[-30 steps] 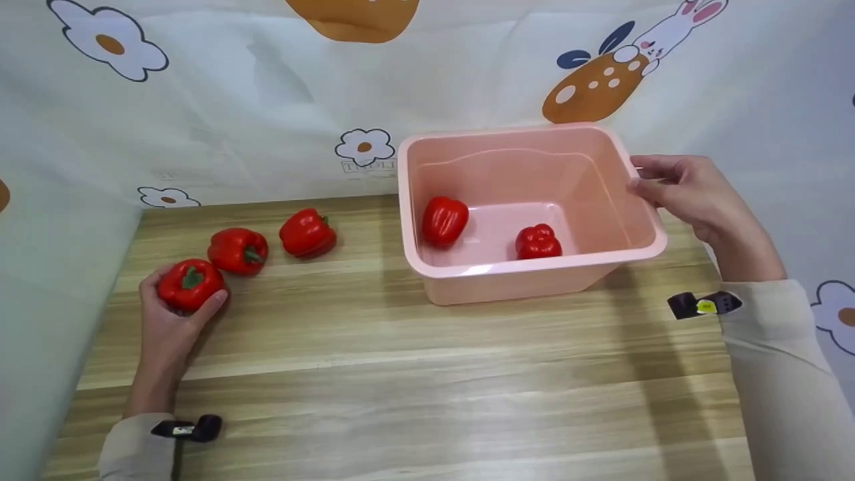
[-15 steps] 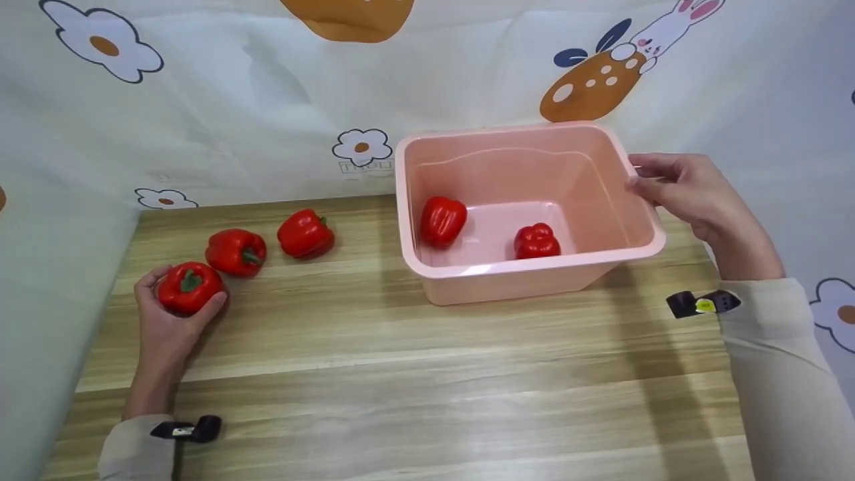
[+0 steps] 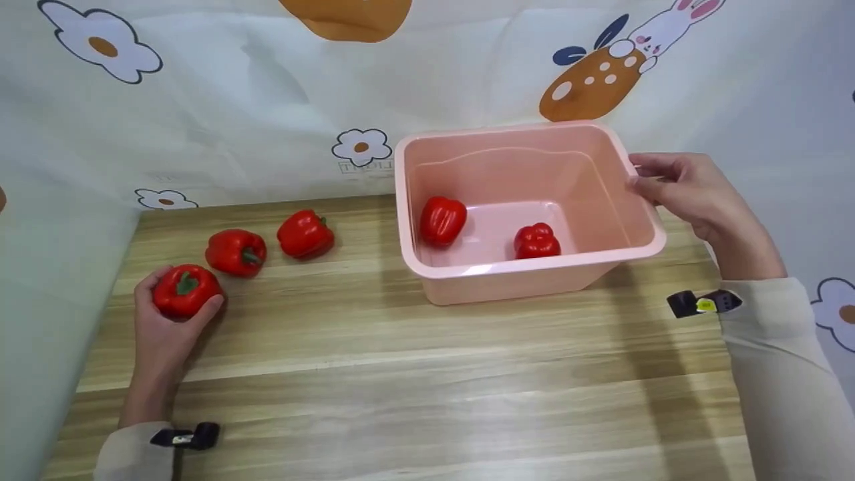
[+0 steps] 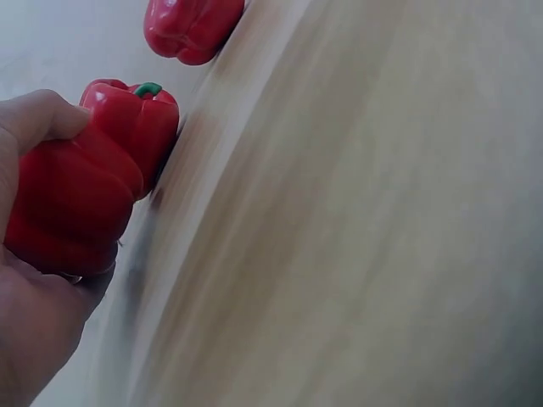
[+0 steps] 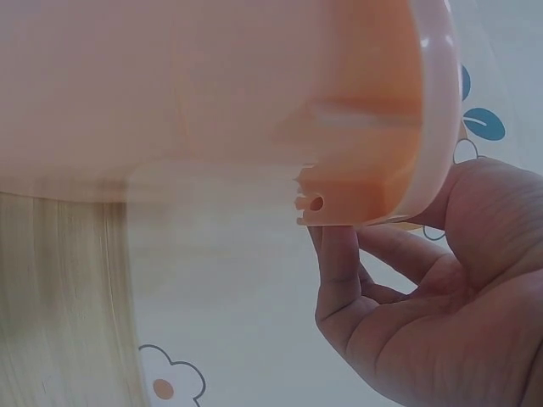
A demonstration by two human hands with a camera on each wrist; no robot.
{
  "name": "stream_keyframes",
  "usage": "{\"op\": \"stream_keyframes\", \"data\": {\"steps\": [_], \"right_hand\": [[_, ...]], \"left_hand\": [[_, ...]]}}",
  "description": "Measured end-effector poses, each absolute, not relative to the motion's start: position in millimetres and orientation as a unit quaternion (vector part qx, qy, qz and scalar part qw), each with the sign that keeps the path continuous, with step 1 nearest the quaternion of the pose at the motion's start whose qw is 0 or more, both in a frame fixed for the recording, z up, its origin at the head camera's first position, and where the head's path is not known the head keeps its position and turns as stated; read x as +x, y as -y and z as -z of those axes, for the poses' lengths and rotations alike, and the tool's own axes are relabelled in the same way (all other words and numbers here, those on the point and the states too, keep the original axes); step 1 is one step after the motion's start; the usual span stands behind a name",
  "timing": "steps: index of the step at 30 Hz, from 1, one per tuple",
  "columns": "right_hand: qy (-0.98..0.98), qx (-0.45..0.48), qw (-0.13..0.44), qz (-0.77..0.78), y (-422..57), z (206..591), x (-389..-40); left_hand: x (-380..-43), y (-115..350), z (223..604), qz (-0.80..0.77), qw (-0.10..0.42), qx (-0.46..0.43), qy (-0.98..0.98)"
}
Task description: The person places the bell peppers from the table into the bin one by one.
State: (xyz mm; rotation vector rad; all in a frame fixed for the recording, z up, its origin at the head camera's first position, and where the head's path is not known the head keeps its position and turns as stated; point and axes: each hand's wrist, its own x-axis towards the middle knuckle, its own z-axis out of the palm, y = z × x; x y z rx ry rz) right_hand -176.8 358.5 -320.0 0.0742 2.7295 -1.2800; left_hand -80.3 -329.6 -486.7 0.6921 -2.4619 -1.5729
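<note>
On the left of the head view, my left hand point(image 3: 162, 334) grips a red bell pepper point(image 3: 186, 291) whose green stem points up; the left wrist view shows fingers and thumb around that pepper point(image 4: 72, 199). Just behind it lies a second red pepper point(image 3: 236, 252), and a third point(image 3: 306, 234) rests a little to its right. My right hand point(image 3: 698, 194) pinches the right rim of a pink plastic bin point(image 3: 494, 290), thumb on the rim and fingers beneath it. Inside the bin are two red peppers, one by the left wall point(image 3: 443, 222) and one near the front point(image 3: 537, 242).
A wood-grain table point(image 3: 401, 394) carries everything. Behind it hangs a pale cloth point(image 3: 254, 100) printed with flowers and a rabbit, close to the bin's back rim. Similar cloth stands at both sides.
My left hand has shifted slightly left and toward me with the pepper, widening the gap to the second pepper. The right hand and bin hold their place.
</note>
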Motion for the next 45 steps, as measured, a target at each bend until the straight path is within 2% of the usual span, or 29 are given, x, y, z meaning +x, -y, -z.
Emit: {"op": "stream_keyframes", "data": {"steps": [16,32,45], "right_hand": [[-0.904,0.025,0.072,0.422,-360,316,-180],[-0.916,0.027,0.089,0.39,-358,314,-186],[-0.912,0.023,0.075,0.403,-357,315,-183]], "left_hand": [[-73,310,452,0.487,0.105,0.141,0.855],[-87,276,417,0.525,0.104,0.049,0.843],[-109,241,395,0.552,0.079,-0.018,0.83]]}}
